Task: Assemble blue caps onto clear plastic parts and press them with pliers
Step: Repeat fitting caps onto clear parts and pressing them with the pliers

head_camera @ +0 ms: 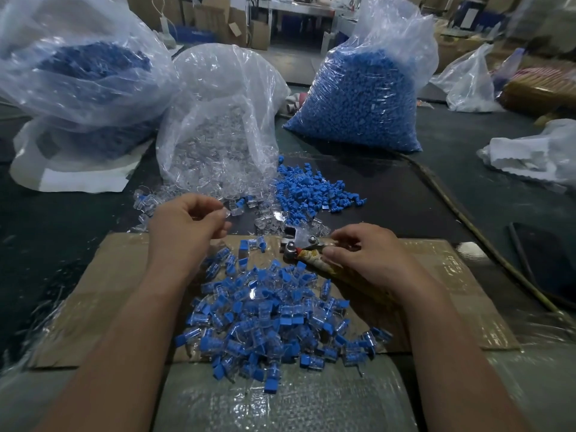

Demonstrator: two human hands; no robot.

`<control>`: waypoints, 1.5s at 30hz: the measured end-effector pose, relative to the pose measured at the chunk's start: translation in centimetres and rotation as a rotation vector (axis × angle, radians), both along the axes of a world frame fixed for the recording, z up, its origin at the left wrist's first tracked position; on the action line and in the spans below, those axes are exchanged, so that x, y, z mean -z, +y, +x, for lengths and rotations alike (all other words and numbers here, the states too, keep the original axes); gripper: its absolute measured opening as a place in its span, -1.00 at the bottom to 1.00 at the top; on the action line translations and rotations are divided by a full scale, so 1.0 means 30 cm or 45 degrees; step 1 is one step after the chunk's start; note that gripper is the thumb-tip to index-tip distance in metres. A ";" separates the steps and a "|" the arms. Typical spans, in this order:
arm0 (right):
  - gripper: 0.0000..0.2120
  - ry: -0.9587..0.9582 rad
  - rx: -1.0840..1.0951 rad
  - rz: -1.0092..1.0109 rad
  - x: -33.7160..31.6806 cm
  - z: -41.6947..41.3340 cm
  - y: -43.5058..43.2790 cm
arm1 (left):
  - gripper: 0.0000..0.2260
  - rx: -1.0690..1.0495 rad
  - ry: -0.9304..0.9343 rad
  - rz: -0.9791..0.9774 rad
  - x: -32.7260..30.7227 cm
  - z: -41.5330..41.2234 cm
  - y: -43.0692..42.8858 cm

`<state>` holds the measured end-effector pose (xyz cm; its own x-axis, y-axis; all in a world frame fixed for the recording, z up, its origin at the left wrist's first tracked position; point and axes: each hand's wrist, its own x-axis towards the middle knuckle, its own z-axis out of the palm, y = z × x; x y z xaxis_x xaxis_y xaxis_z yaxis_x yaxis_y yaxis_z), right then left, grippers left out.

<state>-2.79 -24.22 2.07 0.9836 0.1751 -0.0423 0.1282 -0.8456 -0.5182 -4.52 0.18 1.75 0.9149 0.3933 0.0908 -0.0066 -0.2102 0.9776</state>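
Three big plastic bags at back of your table: third bag (78,76) with blue contents on left, bag of clear parts (218,126) in middle with mouth spilling toward you, bag of blue caps (358,98) on right; cardboard sheet (452,275) lies under your forearms; heap of assembled pieces (274,322) sits on it between your wrists; loose blue caps (311,188) lie just beyond cardboard, beside spilled clear parts (268,218); your right hand (371,254) curls round wrapped handles of pliers (294,246), head pointing left; your left hand (184,226) pinches one clear part (230,212) at fingertips.
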 end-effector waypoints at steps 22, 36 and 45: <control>-0.79 -0.143 0.181 -0.292 0.033 0.298 0.000 | -0.89 0.283 -0.024 -0.282 -0.034 -0.019 -0.070; -0.84 -0.353 -0.060 0.614 -0.069 0.003 0.143 | -0.90 0.359 -0.008 -0.288 -0.044 -0.038 -0.101; -0.90 -0.441 -0.161 0.614 -0.027 -0.057 0.225 | -0.87 0.365 -0.045 -0.185 -0.033 -0.040 -0.116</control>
<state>-4.51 -17.46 2.88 0.8964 0.2113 0.3896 0.4419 -0.4930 -0.7495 -5.72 -3.29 2.73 0.9877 0.1309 0.0860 -0.0797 -0.0532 0.9954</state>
